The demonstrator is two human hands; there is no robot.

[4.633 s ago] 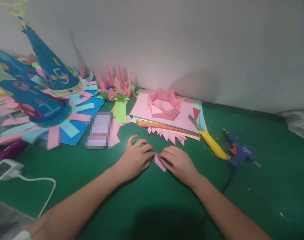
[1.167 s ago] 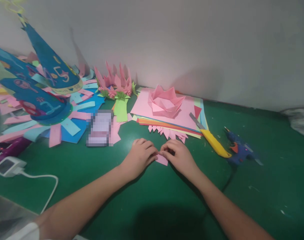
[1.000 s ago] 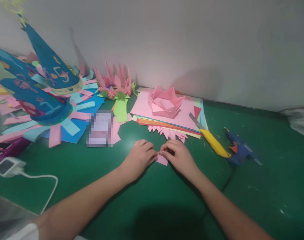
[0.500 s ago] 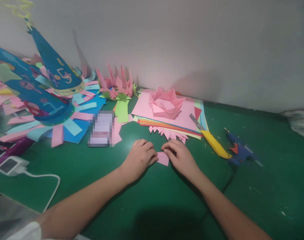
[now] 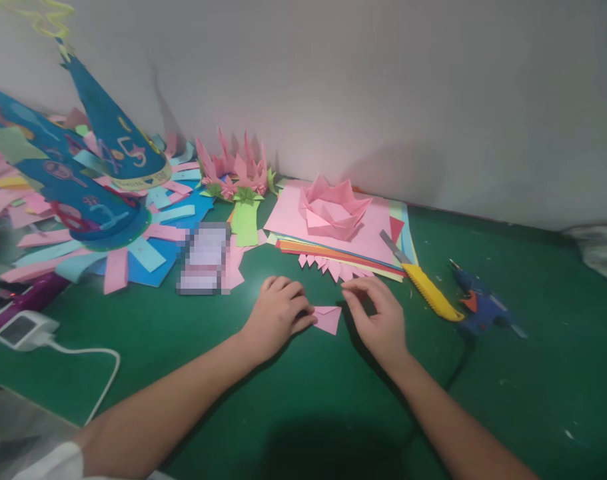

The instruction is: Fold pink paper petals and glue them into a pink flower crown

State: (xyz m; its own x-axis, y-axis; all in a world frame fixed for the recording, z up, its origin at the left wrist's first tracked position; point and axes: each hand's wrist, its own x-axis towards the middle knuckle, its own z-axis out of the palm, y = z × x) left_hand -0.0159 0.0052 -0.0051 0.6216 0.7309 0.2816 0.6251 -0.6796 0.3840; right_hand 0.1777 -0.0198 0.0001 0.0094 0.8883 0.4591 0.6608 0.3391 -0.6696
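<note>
A small piece of pink paper (image 5: 328, 321) lies on the green tabletop between my two hands, a folded flap with a slanting edge along its top. My left hand (image 5: 279, 313) is closed on the paper's left end, thumb and fingertips at its edge. Just right of the paper, and apart from it, my right hand (image 5: 380, 320) is curled with thumb and forefinger tips together; I see nothing in them. Beyond the paper, several pointed pink paper pieces (image 5: 336, 267) stick out from under a stack of coloured sheets (image 5: 288, 207). A pink folded paper lotus (image 5: 333, 210) rests on that stack.
A yellow utility knife (image 5: 430, 292) leans by the stack, near a blue glue gun (image 5: 486, 307). Left of my hands are a blurred-out phone (image 5: 203, 259), a pink paper crown (image 5: 236, 167), blue cone hats (image 5: 116, 127) and a white charger with cable (image 5: 26, 330).
My right hand has drawn back to the right, off the paper. The paper's folded flap now shows. My left hand stays at the paper's left end.
</note>
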